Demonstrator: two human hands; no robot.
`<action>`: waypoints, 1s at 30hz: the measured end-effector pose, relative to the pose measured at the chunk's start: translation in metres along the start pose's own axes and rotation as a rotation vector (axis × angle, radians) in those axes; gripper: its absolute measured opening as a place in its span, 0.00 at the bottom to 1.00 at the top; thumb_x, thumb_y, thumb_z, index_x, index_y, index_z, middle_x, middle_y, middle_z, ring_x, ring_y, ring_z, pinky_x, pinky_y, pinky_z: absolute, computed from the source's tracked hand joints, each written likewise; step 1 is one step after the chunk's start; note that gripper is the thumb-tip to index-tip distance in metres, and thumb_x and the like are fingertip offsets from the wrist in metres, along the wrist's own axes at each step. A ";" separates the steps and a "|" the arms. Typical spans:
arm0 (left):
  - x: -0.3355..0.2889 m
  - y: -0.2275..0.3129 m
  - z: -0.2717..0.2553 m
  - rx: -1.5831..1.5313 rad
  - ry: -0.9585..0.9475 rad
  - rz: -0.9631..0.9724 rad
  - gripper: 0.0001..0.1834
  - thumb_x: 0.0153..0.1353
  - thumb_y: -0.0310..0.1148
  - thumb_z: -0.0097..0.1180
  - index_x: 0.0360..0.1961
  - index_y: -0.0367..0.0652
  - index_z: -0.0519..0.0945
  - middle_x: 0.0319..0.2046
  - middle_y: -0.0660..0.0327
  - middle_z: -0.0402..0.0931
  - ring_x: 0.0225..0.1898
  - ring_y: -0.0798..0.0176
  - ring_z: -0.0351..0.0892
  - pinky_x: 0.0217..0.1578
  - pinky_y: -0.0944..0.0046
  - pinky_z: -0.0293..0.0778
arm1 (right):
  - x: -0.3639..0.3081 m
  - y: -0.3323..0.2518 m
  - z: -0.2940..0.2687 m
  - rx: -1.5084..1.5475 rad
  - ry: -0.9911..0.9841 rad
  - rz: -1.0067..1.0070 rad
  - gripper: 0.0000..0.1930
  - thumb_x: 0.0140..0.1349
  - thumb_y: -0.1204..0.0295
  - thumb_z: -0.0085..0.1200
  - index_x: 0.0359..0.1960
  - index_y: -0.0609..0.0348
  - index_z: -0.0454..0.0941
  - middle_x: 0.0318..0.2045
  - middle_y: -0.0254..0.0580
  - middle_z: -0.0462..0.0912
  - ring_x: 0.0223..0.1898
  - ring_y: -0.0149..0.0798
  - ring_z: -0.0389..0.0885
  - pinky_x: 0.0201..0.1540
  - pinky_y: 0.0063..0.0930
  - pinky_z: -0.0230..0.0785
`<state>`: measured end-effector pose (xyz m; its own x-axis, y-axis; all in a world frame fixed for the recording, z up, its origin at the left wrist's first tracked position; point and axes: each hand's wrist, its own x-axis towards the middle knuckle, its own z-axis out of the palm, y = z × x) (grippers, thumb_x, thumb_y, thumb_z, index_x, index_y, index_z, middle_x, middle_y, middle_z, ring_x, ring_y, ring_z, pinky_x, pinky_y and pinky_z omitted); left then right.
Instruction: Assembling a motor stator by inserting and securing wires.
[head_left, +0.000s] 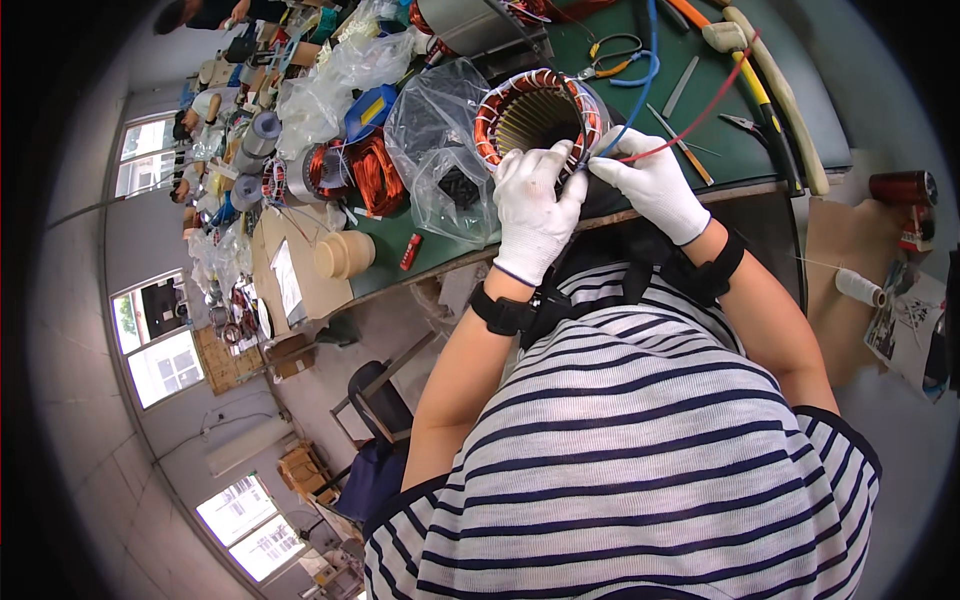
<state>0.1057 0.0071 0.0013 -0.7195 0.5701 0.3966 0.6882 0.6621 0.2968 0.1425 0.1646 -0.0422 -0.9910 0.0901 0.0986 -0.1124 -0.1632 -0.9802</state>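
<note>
A round motor stator (538, 115) with copper windings stands on the green workbench (760, 75), its open bore facing me. My left hand (536, 208) in a white glove grips the stator's near rim, fingers curled on the winding. My right hand (650, 180), also gloved, pinches wires at the rim's right side. A red wire (700, 118) and a blue wire (640, 85) run up from that spot.
Clear plastic bags (440, 140) and copper coils (360, 170) lie left of the stator. Pliers (610, 55), a yellow-handled tool (760, 90) and metal strips lie behind. A tape roll (343, 253) sits at left. A thread spool (858, 287) and drill (905, 190) are at right.
</note>
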 end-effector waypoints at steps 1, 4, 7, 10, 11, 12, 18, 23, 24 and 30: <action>0.000 0.000 0.000 0.000 0.007 0.007 0.16 0.49 0.32 0.60 0.40 0.39 0.80 0.31 0.55 0.78 0.36 0.52 0.75 0.43 0.56 0.69 | 0.000 0.003 -0.001 0.063 -0.009 0.063 0.04 0.57 0.78 0.54 0.33 0.65 0.77 0.28 0.30 0.77 0.31 0.22 0.71 0.36 0.19 0.66; 0.001 0.003 -0.002 -0.012 -0.006 -0.006 0.16 0.50 0.32 0.60 0.40 0.39 0.80 0.31 0.55 0.78 0.36 0.52 0.75 0.43 0.56 0.68 | 0.002 0.006 -0.003 0.126 -0.005 0.041 0.07 0.57 0.76 0.56 0.36 0.65 0.79 0.26 0.28 0.78 0.29 0.18 0.70 0.32 0.17 0.66; 0.001 0.002 -0.001 -0.017 -0.016 -0.011 0.16 0.50 0.33 0.60 0.40 0.39 0.80 0.31 0.55 0.78 0.36 0.52 0.75 0.43 0.56 0.68 | 0.002 0.000 -0.006 0.148 -0.036 0.133 0.04 0.58 0.77 0.54 0.32 0.66 0.77 0.29 0.30 0.77 0.32 0.22 0.71 0.37 0.18 0.66; 0.001 0.001 -0.002 -0.013 -0.015 0.001 0.16 0.50 0.33 0.60 0.40 0.39 0.79 0.31 0.55 0.78 0.36 0.52 0.75 0.44 0.56 0.68 | 0.001 0.003 -0.003 0.190 -0.017 0.084 0.04 0.58 0.77 0.54 0.32 0.66 0.77 0.28 0.29 0.77 0.31 0.21 0.70 0.35 0.17 0.65; 0.002 0.002 -0.001 -0.014 -0.016 0.004 0.16 0.50 0.33 0.60 0.40 0.39 0.79 0.31 0.55 0.78 0.36 0.52 0.75 0.44 0.56 0.68 | 0.000 0.005 -0.003 0.190 -0.014 0.084 0.04 0.58 0.77 0.54 0.32 0.66 0.77 0.28 0.29 0.77 0.31 0.21 0.70 0.35 0.17 0.65; 0.002 0.002 -0.001 -0.012 -0.014 0.002 0.16 0.50 0.33 0.59 0.40 0.38 0.79 0.31 0.55 0.78 0.36 0.52 0.75 0.44 0.56 0.68 | 0.000 0.006 -0.002 0.167 -0.015 0.069 0.04 0.58 0.77 0.54 0.32 0.66 0.77 0.27 0.29 0.76 0.30 0.21 0.70 0.34 0.17 0.64; 0.001 0.001 0.000 -0.024 -0.005 -0.021 0.15 0.50 0.33 0.58 0.40 0.40 0.79 0.31 0.56 0.77 0.36 0.52 0.75 0.47 0.54 0.66 | -0.004 -0.002 -0.002 0.151 -0.024 0.093 0.03 0.58 0.78 0.53 0.32 0.64 0.76 0.25 0.26 0.74 0.27 0.20 0.67 0.30 0.15 0.61; 0.003 0.000 0.001 -0.055 -0.019 -0.042 0.13 0.50 0.31 0.58 0.38 0.38 0.80 0.31 0.55 0.78 0.36 0.52 0.76 0.44 0.56 0.68 | -0.008 0.003 -0.002 0.121 -0.035 0.164 0.02 0.57 0.79 0.52 0.32 0.65 0.75 0.27 0.29 0.74 0.30 0.22 0.69 0.33 0.17 0.63; 0.003 0.000 0.001 -0.075 -0.018 -0.061 0.13 0.49 0.32 0.58 0.37 0.40 0.80 0.30 0.56 0.78 0.35 0.52 0.75 0.45 0.55 0.67 | -0.011 0.005 0.000 0.108 -0.016 0.046 0.03 0.56 0.79 0.53 0.32 0.66 0.75 0.28 0.32 0.75 0.29 0.23 0.70 0.32 0.19 0.64; 0.010 0.011 -0.006 0.007 -0.123 -0.102 0.13 0.50 0.30 0.59 0.37 0.37 0.79 0.32 0.54 0.79 0.37 0.51 0.77 0.42 0.56 0.71 | -0.014 0.004 0.001 0.035 0.024 -0.162 0.05 0.54 0.80 0.53 0.33 0.69 0.75 0.31 0.42 0.78 0.32 0.34 0.76 0.38 0.26 0.69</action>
<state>0.1066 0.0176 0.0135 -0.7921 0.5543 0.2555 0.6104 0.7230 0.3236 0.1556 0.1616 -0.0470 -0.9577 0.1418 0.2505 -0.2737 -0.1788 -0.9451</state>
